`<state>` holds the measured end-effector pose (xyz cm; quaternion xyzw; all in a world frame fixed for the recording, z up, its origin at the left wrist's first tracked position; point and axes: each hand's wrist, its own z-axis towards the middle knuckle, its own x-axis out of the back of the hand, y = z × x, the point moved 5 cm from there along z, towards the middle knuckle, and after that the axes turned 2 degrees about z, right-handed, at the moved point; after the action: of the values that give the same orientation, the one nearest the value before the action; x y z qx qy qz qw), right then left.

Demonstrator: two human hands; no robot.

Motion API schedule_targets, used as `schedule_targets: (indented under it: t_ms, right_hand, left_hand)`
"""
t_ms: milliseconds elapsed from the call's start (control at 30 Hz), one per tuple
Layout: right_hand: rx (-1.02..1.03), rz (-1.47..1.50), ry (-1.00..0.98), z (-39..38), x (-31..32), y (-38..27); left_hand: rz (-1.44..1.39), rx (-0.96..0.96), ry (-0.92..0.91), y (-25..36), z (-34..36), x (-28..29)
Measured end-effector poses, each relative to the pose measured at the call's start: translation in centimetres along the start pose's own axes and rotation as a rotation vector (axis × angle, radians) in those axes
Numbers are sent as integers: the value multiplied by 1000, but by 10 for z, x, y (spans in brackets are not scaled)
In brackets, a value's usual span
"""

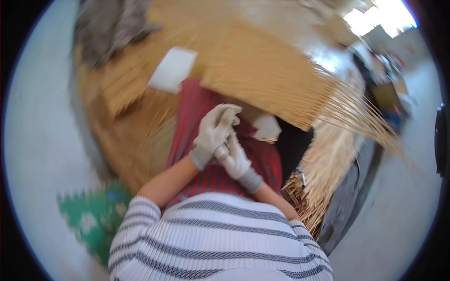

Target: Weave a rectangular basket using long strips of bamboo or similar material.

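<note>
Both of my hands wear pale work gloves with grey cuffs and meet above my lap. My left hand (214,131) is raised, its fingers loosely bent and nothing visible in them. My right hand (238,163) closes against the lower edge of the left glove, its fingers pressed to it. Beneath them a red-and-dark striped cloth (192,112) covers my lap. Just beyond lies a woven panel of tan strips (267,70), with long loose ends (358,112) fanning out at its right. Motion blurs the picture somewhat.
A white sheet (173,69) lies left of the panel, and a grey fluffy cloth (110,28) at the far left. A bundle of loose tan strips (328,168) rests at my right. A green mat (96,218) is on the floor at lower left; boxes (391,100) stand far right.
</note>
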<state>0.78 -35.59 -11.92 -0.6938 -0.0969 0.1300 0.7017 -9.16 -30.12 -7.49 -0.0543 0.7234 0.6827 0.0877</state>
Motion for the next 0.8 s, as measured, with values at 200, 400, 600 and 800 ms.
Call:
schedule_targets:
  t_ms: [200, 400, 600, 800]
  right_hand:
    - [-28, -411, 305, -34, 68, -32]
    - [-135, -594, 175, -65, 96, -46]
    - [-279, -1038, 237, -94, 187, -34]
    - [-88, -58, 413, -80, 213, -28]
  left_hand:
    - [176, -115, -297, -21, -2, -46]
    - [112, 253, -574, -62, -21, -64]
    - [43, 40, -268, -3, 51, -59]
    - [1120, -1011, 12, 19, 119, -133]
